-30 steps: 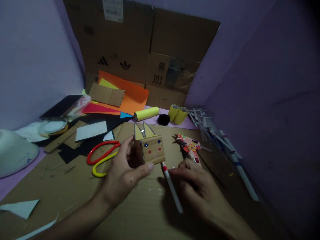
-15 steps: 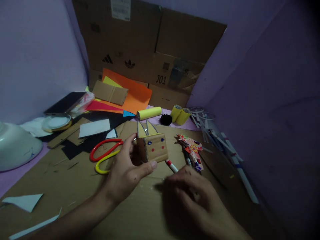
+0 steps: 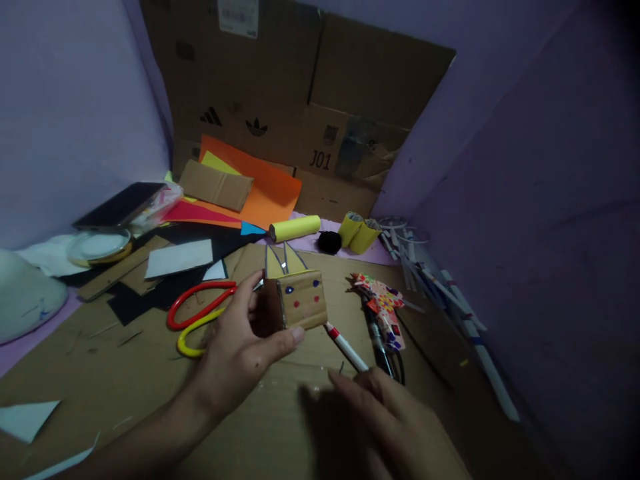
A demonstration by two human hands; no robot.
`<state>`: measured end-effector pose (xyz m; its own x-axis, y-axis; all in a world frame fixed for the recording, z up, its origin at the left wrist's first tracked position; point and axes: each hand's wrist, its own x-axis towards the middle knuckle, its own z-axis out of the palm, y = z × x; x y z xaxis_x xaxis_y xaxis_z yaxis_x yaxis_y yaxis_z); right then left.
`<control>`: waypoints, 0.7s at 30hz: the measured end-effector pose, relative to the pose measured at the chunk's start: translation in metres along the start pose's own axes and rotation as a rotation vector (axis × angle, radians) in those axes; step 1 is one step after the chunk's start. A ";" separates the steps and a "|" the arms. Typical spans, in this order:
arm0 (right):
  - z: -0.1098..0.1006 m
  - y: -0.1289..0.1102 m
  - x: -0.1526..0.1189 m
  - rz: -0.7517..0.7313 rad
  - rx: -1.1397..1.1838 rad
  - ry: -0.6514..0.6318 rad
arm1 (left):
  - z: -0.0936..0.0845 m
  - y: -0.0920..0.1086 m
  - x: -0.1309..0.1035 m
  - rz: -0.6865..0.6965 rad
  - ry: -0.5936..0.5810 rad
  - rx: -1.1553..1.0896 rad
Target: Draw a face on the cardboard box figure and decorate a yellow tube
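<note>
The left hand [image 3: 240,357] grips a small cardboard box [image 3: 307,303], thumb pressed at the lower edge of its front face and the other fingers curled about its left side, partly hidden behind it. The box is held above the cardboard work sheet [image 3: 265,433], slightly tilted; its front bears two blue and two red spots, and two pointed yellow ears [image 3: 291,261] with dark outlines rise from its top. The right hand [image 3: 395,420] is below and right of the box, forefinger extended, remaining fingers bent; whether these pinch the white marker [image 3: 345,345] cannot be determined, since its near end is hidden by them. The marker's red-banded end is just beneath the box's lower right corner. Left of the box, partly covered by the left hand, are scissors [image 3: 210,285] with one red and one yellow handle. Right of the box is a flower-printed glue gun [image 3: 385,300]. Beyond the box are a yellow roll [image 3: 295,229], a fuzzy black ball [image 3: 330,243] and two upright yellow tubes [image 3: 365,239]. Farther behind the box, leftward, is an orange sheet [image 3: 275,190]; a printed cardboard panel [image 3: 240,73] stands at the rear.
</note>
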<state>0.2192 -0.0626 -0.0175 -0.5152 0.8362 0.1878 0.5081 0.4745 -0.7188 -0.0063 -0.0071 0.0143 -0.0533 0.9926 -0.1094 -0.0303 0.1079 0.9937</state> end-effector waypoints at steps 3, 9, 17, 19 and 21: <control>0.014 0.021 0.005 -0.018 -0.308 0.048 | 0.000 -0.002 -0.001 0.020 -0.040 -0.050; 0.012 0.020 0.002 -0.038 -0.626 -0.191 | 0.000 -0.004 -0.003 0.047 -0.063 -0.094; 0.015 0.018 0.007 -0.094 -0.694 -0.176 | 0.001 -0.004 -0.001 0.071 -0.086 -0.107; 0.016 0.017 0.009 -0.092 -0.709 -0.159 | 0.001 -0.004 -0.001 0.069 -0.085 -0.097; 0.017 0.016 0.009 -0.079 -0.708 -0.136 | 0.002 -0.004 -0.002 0.059 -0.076 -0.089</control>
<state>0.2104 -0.0521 -0.0385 -0.6271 0.7721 0.1030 0.7668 0.6352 -0.0925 -0.0045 -0.0092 0.0109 0.0178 0.9988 -0.0452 -0.1178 0.0470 0.9919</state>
